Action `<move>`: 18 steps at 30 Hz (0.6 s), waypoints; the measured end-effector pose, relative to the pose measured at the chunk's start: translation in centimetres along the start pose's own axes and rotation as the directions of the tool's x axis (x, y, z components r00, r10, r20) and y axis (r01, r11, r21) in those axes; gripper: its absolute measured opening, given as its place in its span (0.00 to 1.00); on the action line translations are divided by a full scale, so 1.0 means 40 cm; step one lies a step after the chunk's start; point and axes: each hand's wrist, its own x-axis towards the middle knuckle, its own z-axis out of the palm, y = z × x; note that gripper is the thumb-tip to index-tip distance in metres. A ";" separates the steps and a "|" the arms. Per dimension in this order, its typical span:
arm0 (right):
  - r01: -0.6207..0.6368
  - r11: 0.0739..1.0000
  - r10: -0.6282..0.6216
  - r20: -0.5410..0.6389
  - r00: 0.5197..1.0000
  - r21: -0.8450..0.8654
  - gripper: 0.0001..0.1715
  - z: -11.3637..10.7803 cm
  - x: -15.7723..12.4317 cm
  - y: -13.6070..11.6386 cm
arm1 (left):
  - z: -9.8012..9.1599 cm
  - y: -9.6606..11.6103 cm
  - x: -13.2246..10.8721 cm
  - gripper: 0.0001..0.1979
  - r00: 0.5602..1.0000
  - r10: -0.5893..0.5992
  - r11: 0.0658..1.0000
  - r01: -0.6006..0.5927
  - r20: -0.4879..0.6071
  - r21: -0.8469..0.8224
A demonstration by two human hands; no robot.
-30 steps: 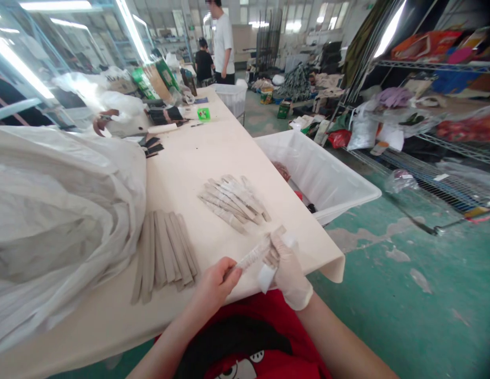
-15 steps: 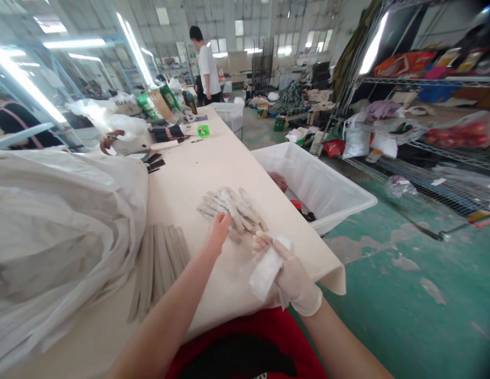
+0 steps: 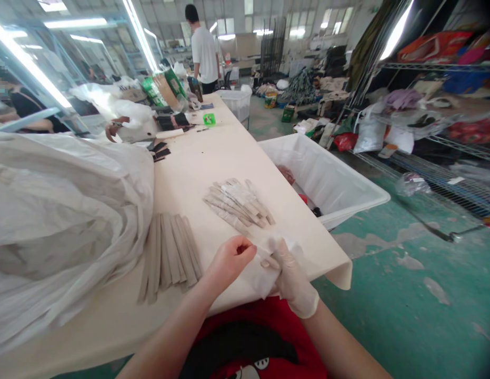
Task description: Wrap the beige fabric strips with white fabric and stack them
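Note:
My left hand [image 3: 231, 259], bare, is closed with its thumb and fingers pinched; what they hold, if anything, I cannot make out. Close on its right, my right hand [image 3: 292, 279] wears a pale thin glove and is shut on a crumpled white cloth [image 3: 263, 281], which hangs below the fingers. Just beyond both hands lies a fanned pile of short grey-beige strips [image 3: 239, 202], some with whitish patches. To the left of my left forearm, longer grey-beige strips [image 3: 171, 250] lie side by side on the cream-covered table [image 3: 189, 173].
A big heap of pale sheeting [image 3: 71, 226] covers the table's left side. Against the right edge stands a white plastic tub [image 3: 339, 184] with a few things inside. Farther along are a small green box [image 3: 209, 119] and a standing person [image 3: 205, 52]. Wire shelves [image 3: 446, 147] stand right.
My left hand has drawn back from the pile of short strips toward my right hand, and its fingers have closed. My right hand keeps the white cloth. The view has shifted slightly.

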 end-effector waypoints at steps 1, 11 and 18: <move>-0.025 1.000 0.025 0.041 0.999 0.005 0.23 0.004 -0.012 0.006 | 0.002 0.002 -0.003 0.10 1.000 0.002 1.000 -0.002 -0.021 -0.007; -0.079 0.988 0.078 -0.013 0.997 -0.132 0.19 0.031 -0.014 0.007 | -0.164 -0.094 -0.015 0.18 0.979 0.054 0.791 0.079 -0.197 0.607; 0.030 0.997 -0.038 -0.115 0.993 -0.067 0.20 0.026 0.021 -0.010 | -0.308 -0.250 0.016 0.20 0.892 -0.014 0.406 0.419 -0.452 0.812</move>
